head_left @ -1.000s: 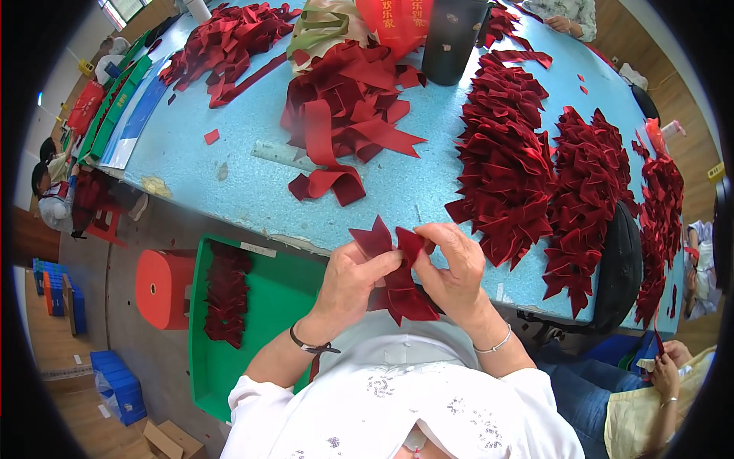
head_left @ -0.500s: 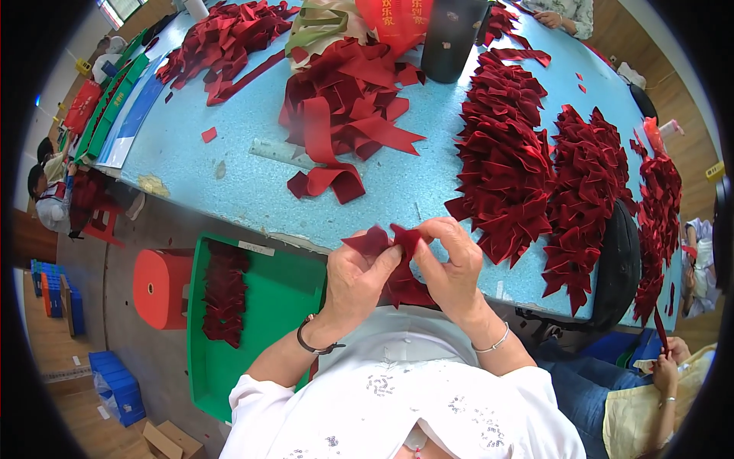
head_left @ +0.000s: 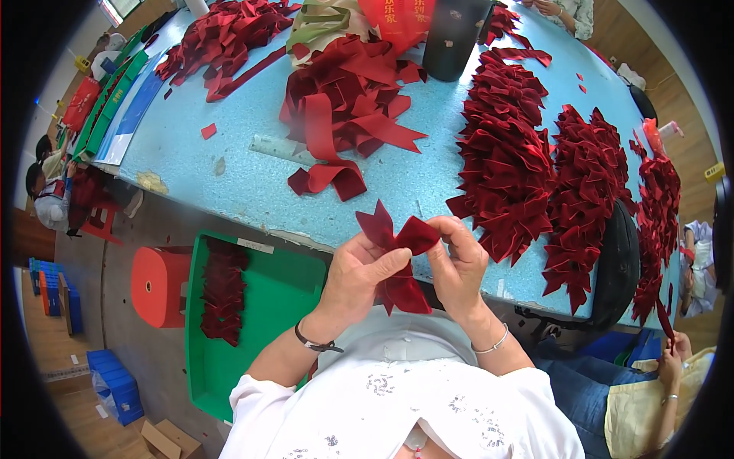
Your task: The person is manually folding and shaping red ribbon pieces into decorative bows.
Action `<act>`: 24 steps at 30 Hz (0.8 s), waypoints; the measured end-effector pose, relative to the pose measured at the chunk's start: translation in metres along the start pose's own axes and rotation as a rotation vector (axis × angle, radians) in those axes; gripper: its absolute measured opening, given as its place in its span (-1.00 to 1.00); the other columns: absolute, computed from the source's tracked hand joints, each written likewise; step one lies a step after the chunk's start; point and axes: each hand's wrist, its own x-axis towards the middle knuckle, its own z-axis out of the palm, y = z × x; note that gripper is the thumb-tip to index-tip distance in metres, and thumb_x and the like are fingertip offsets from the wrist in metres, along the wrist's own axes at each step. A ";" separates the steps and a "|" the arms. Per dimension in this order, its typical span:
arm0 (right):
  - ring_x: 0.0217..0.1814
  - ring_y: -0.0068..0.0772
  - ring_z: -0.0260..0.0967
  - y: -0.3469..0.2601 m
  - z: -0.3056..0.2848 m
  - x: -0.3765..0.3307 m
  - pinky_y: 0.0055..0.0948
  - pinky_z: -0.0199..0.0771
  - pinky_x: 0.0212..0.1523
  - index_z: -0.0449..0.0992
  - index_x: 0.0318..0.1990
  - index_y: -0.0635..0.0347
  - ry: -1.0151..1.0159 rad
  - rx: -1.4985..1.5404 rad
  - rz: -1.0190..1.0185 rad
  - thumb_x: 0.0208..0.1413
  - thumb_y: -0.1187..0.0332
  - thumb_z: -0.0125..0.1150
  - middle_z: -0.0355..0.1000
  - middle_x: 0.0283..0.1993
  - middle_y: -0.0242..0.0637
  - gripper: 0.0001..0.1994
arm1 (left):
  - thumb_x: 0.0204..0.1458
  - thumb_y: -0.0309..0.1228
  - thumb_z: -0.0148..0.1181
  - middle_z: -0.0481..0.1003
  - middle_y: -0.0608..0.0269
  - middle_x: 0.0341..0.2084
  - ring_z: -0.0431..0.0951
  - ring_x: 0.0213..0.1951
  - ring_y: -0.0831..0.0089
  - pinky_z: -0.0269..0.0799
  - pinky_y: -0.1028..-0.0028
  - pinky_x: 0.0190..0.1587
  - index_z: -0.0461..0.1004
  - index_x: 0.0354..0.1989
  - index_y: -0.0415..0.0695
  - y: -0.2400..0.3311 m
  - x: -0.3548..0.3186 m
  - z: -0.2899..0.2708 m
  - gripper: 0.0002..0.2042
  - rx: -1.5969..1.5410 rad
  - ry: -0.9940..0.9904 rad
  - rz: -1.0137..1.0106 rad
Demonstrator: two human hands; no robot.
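A dark red velvet ribbon bow (head_left: 397, 252) is pinched between both of my hands just over the near edge of the light blue table (head_left: 229, 176). My left hand (head_left: 359, 275) grips its middle and lower tails, thumb across the front. At the bow's right loop, my right hand (head_left: 459, 264) holds it with curled fingers. Two pointed ends stick up above my fingers. A black band is on my left wrist, a thin bracelet on my right.
Heaps of finished red bows (head_left: 508, 164) lie right of my hands, cut ribbon strips (head_left: 344, 99) and a clear ruler (head_left: 287, 149) ahead. A green tray (head_left: 267, 306) with red pieces and an orange stool (head_left: 157, 283) stand lower left. Another person's hand (head_left: 673, 363) is lower right.
Both hands have risen slightly with the bow and turned it; the right loop is now folded over between my right fingers, and the pointed ends stand higher.
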 end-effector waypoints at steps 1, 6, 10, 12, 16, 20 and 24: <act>-0.44 -0.59 0.35 0.000 0.000 0.001 -0.61 0.32 -0.43 0.48 -0.29 0.33 -0.015 -0.033 -0.054 -0.05 0.59 0.16 0.45 -0.44 -0.32 -0.87 | -0.03 -0.52 0.24 0.49 0.30 -0.37 0.45 -0.36 0.62 0.37 0.60 -0.29 0.43 -0.23 -0.24 0.000 0.000 0.000 -0.80 0.028 -0.041 0.006; -0.44 -0.58 0.35 0.004 0.003 0.002 -0.60 0.33 -0.43 0.49 -0.29 0.32 -0.071 -0.107 -0.079 -0.03 0.56 0.19 0.45 -0.43 -0.32 -0.87 | -0.05 -0.53 0.25 0.51 0.26 -0.35 0.47 -0.34 0.60 0.40 0.57 -0.23 0.43 -0.22 -0.25 -0.005 -0.002 -0.003 -0.79 0.125 -0.014 0.055; -0.46 -0.59 0.35 0.009 0.002 0.001 -0.61 0.33 -0.43 0.49 -0.29 0.33 -0.054 -0.060 -0.069 0.00 0.52 0.19 0.46 -0.45 -0.32 -0.89 | -0.06 -0.55 0.25 0.51 0.25 -0.36 0.48 -0.34 0.58 0.40 0.57 -0.25 0.43 -0.23 -0.26 -0.006 -0.003 -0.007 -0.79 0.088 -0.008 -0.012; -0.46 -0.62 0.36 0.008 0.004 -0.003 -0.64 0.34 -0.44 0.49 -0.29 0.34 -0.062 0.134 0.192 0.02 0.51 0.17 0.47 -0.45 -0.33 -0.89 | -0.07 -0.55 0.25 0.51 0.25 -0.37 0.48 -0.35 0.58 0.41 0.57 -0.25 0.43 -0.23 -0.26 -0.004 -0.003 -0.006 -0.78 0.040 -0.022 -0.049; -0.46 -0.66 0.37 0.006 0.000 0.001 -0.68 0.34 -0.44 0.50 -0.28 0.36 -0.176 0.243 0.390 0.05 0.51 0.14 0.49 -0.45 -0.35 -0.89 | -0.08 -0.55 0.26 0.51 0.25 -0.36 0.49 -0.35 0.58 0.42 0.58 -0.25 0.43 -0.24 -0.25 0.000 0.000 -0.007 -0.79 0.033 -0.020 -0.067; -0.46 -0.67 0.38 -0.001 -0.007 0.010 -0.68 0.35 -0.44 0.50 -0.27 0.37 -0.302 0.174 0.417 0.04 0.54 0.11 0.49 -0.44 -0.34 -0.89 | -0.09 -0.58 0.26 0.51 0.24 -0.42 0.50 -0.40 0.54 0.42 0.57 -0.28 0.44 -0.30 -0.25 0.003 0.001 -0.010 -0.82 0.073 0.043 -0.040; -0.46 -0.66 0.39 -0.001 -0.006 0.010 -0.66 0.36 -0.45 0.49 -0.28 0.37 -0.290 0.244 0.387 0.01 0.57 0.11 0.49 -0.43 -0.33 -0.89 | -0.10 -0.59 0.26 0.51 0.23 -0.45 0.51 -0.42 0.53 0.42 0.56 -0.30 0.44 -0.32 -0.25 0.002 0.000 -0.009 -0.83 0.111 0.060 -0.002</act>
